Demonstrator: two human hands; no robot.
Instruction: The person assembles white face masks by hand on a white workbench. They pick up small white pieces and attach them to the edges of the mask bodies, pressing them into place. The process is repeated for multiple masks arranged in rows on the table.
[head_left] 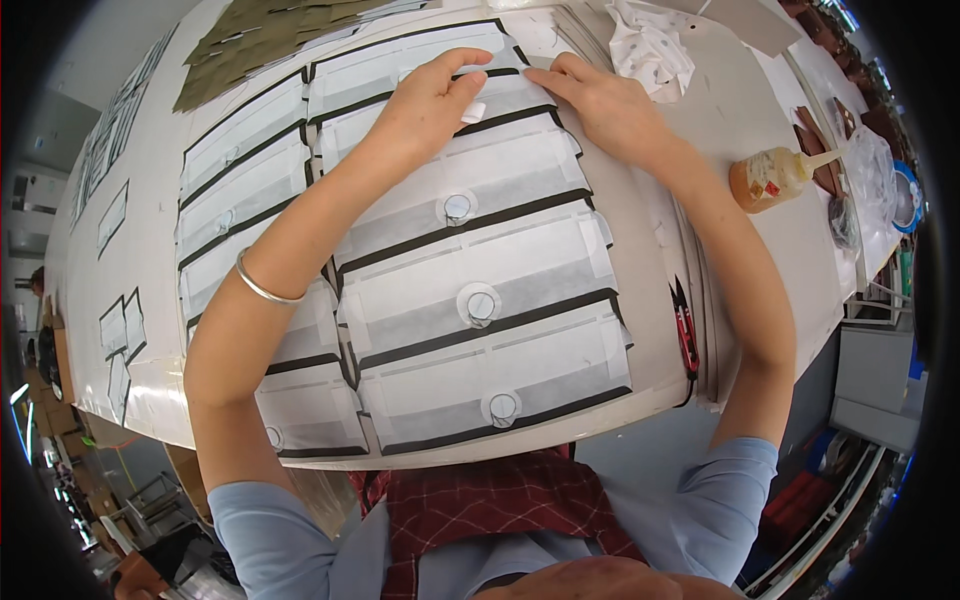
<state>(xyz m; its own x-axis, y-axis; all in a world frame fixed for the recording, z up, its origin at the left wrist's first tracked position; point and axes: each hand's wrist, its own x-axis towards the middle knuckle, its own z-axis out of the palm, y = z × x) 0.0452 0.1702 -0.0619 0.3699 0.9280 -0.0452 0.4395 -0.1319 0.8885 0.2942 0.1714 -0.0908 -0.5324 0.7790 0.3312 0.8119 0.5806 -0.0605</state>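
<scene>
White flat panels with black edge strips lie in two overlapping columns on the table. Several carry a round clear disc near the middle of the grey band. My left hand is over the far end of the right column, its fingers curled and a small white piece poking out beneath the thumb. What its lower fingers do is hidden. My right hand rests at that column's far right corner, its forefinger stretched out onto a black strip and touching it. Nothing shows in its grasp.
A squeeze bottle of amber liquid stands at the right. Red-handled thread snips lie beside the panels, near stacked grey boards. A crumpled white cloth and olive-brown sheets lie at the back. Small black-edged pieces lie left.
</scene>
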